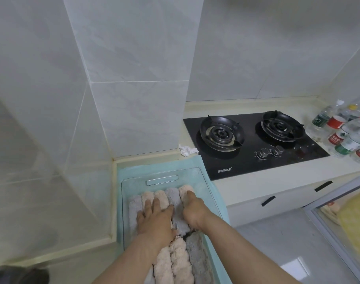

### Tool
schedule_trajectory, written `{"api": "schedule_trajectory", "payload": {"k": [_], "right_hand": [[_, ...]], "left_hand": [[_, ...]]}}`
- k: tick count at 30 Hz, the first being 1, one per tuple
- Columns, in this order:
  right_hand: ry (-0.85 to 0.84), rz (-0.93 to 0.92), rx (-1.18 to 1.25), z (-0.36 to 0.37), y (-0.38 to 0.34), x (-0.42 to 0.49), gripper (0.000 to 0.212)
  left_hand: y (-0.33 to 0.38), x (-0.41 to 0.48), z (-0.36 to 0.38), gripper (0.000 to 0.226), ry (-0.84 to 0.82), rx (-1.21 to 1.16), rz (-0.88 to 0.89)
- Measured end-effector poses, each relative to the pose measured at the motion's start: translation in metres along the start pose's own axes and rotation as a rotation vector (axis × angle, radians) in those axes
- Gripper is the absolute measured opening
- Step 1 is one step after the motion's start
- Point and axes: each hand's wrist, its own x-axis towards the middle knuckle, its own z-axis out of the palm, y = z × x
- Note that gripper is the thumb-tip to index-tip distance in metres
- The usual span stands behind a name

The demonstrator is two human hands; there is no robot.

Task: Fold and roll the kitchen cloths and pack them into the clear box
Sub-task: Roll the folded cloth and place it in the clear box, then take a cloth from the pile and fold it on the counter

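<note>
1. Your left hand is lying flat with its fingers spread wide, pressing down on the fluffy peach and grey rolled kitchen cloths in the far row.
2. Your right hand is resting its thumb along the top of the rightmost peach roll. Its fingers are hiding under the hand, so I cannot tell whether they are gripping the roll.
3. The rolls are sitting inside the clear rectangular plastic box. Five are lying side by side in the far row, and more peach rolls and a grey one are lying in the near row beneath your forearms.
4. The box is sitting on a pale turquoise cloth, which is covering the cream countertop in the corner against the wall.
5. A crumpled white tissue is lying just beside the far right corner of the turquoise cloth.
6. A black glass two-burner gas hob is sitting to the right of the box, its two round knobs facing the counter's front edge.
7. A cluster of clear plastic bottles with green and red labels is standing just beyond the hob's right end.
8. Pale grey-white wall tiles are rising behind the counter. White drawer fronts with black handles are showing below it, above a glossy grey floor.
</note>
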Motion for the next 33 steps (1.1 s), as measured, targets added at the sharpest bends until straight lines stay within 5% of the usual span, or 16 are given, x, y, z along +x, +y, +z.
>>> {"api": "schedule_trajectory", "payload": {"k": [7,14,23,33], "right_hand": [[0.13,-0.19,0.022,-0.033,-0.02,-0.058,0.047],[0.31,-0.387,0.115,-0.062,-0.025,-0.093,0.047],[0.278,-0.567,0.254,-0.09,-0.043,-0.102,0.042],[-0.007,-0.803,0.222,-0.129,-0.028,-0.104,0.035]], "left_hand": [[-0.005,-0.022,-0.044,0.042,0.185,-0.303,0.122],[-0.015,-0.059,-0.098,0.041,0.375,-1.016,0.252],[-0.016,-0.094,-0.122,0.037,0.612,-1.027,0.188],[0.037,-0.148,-0.11,0.019,0.93,-1.001,-0.046]]}}
